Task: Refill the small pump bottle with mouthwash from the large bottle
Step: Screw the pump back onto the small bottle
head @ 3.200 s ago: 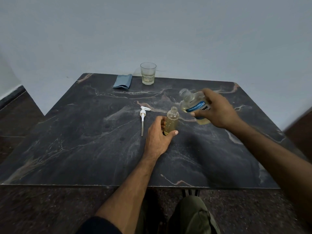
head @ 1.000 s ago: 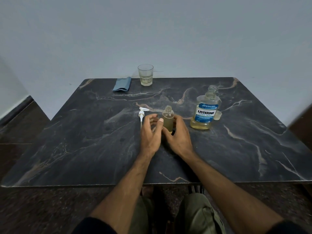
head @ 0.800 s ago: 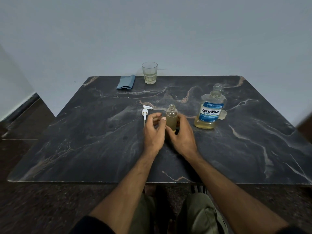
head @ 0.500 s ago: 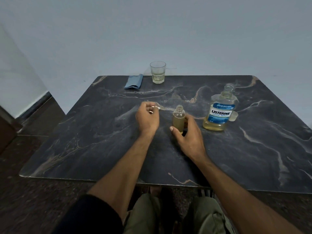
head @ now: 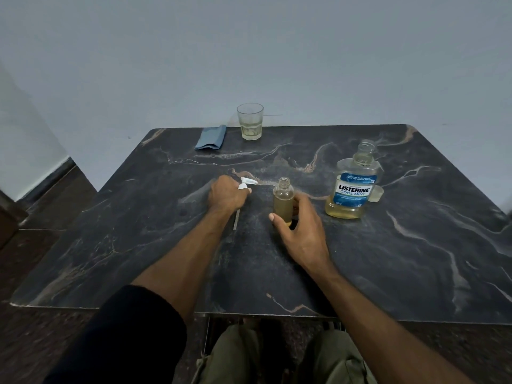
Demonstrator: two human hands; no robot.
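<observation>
The small clear bottle (head: 283,202) stands upright and uncapped mid-table, mostly full of yellowish liquid. My right hand (head: 300,231) holds it, thumb on the left side and fingers curled round the right. My left hand (head: 226,195) grips the white pump head (head: 246,183); its thin tube (head: 236,220) sticks out below my wrist towards me. The large mouthwash bottle (head: 353,187) stands open to the right, about a third full, with its clear cap (head: 376,194) beside it on the dark marble table (head: 415,245).
A drinking glass (head: 250,121) with a little pale liquid stands at the table's far edge, and a folded blue cloth (head: 211,137) lies to its left. A grey wall rises behind the table. My knees are under the near edge.
The large bottle was set down at the right. My right hand took over the small bottle, and my left hand let go of it, moved left and closed round the pump head.
</observation>
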